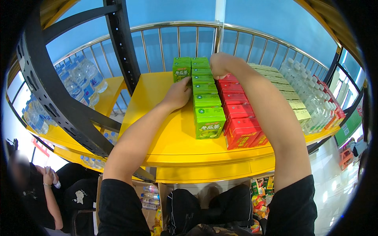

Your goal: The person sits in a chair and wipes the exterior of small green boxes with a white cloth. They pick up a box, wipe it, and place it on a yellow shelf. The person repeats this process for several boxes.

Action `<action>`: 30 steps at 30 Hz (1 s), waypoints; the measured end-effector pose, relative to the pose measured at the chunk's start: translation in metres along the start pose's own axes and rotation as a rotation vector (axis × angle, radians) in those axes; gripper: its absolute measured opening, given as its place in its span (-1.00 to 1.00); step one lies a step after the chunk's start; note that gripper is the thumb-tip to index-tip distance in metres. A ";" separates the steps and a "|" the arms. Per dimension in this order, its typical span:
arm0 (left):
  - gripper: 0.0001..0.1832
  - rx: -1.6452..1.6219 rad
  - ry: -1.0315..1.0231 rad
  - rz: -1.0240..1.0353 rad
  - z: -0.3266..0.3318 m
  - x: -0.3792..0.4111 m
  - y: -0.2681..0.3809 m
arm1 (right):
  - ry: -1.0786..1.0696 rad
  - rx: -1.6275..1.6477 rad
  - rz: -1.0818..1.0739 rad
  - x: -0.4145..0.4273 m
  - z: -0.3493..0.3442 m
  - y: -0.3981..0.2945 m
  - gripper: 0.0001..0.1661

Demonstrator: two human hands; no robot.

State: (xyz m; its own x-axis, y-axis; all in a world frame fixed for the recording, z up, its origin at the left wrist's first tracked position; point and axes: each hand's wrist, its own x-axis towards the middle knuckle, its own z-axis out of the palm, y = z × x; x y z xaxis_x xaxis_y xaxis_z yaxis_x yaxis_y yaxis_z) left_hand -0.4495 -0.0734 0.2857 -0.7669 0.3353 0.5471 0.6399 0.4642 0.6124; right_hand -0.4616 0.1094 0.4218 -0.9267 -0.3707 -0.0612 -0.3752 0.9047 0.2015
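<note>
Green drink cartons (210,122) stand in a row on the yellow shelf (165,147), with a shorter green row (182,70) to the back left. My left hand (178,93) is at the left side of the long row, near the short row's front carton; its fingertips are partly hidden between the rows. Over the back of the green and red rows is my right hand (219,65), its fingers bent down and mostly hidden behind the wrist. Whether either hand grips a carton cannot be seen. Red drink cartons (242,132) stand in rows just right of the green ones.
Pale cartons (300,114) and clear bottles (314,109) fill the shelf's right side. A black rack post (119,41) rises at left, before bottled water (85,79). A metal railing (177,24) runs behind. Boxes with bottles (150,197) and cartons lie below; a person (50,191) sits lower left.
</note>
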 end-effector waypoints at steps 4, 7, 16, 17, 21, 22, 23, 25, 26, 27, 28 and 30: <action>-0.70 0.155 -0.015 -0.044 -0.001 0.000 0.004 | 0.031 0.065 0.004 -0.014 -0.006 0.000 -0.82; -0.74 0.317 -0.141 -0.104 -0.010 0.002 0.010 | 0.009 0.088 -0.028 -0.023 -0.010 -0.006 -0.85; -0.77 0.498 -0.249 -0.086 -0.009 -0.001 0.023 | -0.034 0.066 -0.043 -0.024 -0.002 -0.007 -0.84; -0.77 0.507 -0.244 -0.098 -0.008 -0.001 0.023 | -0.012 0.041 -0.056 -0.024 0.000 -0.007 -0.84; -0.78 0.520 -0.225 -0.134 -0.008 -0.003 0.028 | 0.048 -0.053 -0.064 -0.023 0.006 -0.011 -0.81; -0.78 0.533 -0.232 -0.148 -0.009 -0.002 0.030 | 0.057 -0.074 -0.055 -0.023 0.006 -0.011 -0.80; -0.78 0.547 -0.240 -0.162 -0.011 -0.001 0.032 | 0.051 -0.053 -0.037 -0.024 0.006 -0.010 -0.80; -0.79 0.551 -0.233 -0.170 -0.015 0.002 0.034 | 0.040 -0.010 0.003 -0.029 0.004 -0.011 -0.79; -0.80 0.542 -0.220 -0.166 -0.018 0.002 0.033 | 0.030 -0.031 -0.004 -0.032 0.003 -0.012 -0.79; -0.80 0.535 -0.207 -0.164 -0.020 0.002 0.034 | 0.019 -0.049 -0.015 -0.038 -0.001 -0.017 -0.78; -0.81 0.537 -0.196 -0.155 -0.020 0.002 0.036 | 0.008 -0.068 -0.025 -0.041 -0.003 -0.020 -0.78; -0.81 0.540 -0.173 -0.133 -0.020 0.002 0.042 | 0.053 -0.086 -0.003 -0.042 0.002 -0.021 -0.78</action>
State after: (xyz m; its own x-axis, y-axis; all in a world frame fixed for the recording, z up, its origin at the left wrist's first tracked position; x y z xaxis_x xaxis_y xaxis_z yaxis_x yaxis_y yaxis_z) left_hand -0.4235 -0.0701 0.3239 -0.8650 0.3533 0.3564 0.4566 0.8487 0.2668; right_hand -0.4148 0.1061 0.4183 -0.9225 -0.3857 -0.0110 -0.3727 0.8831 0.2850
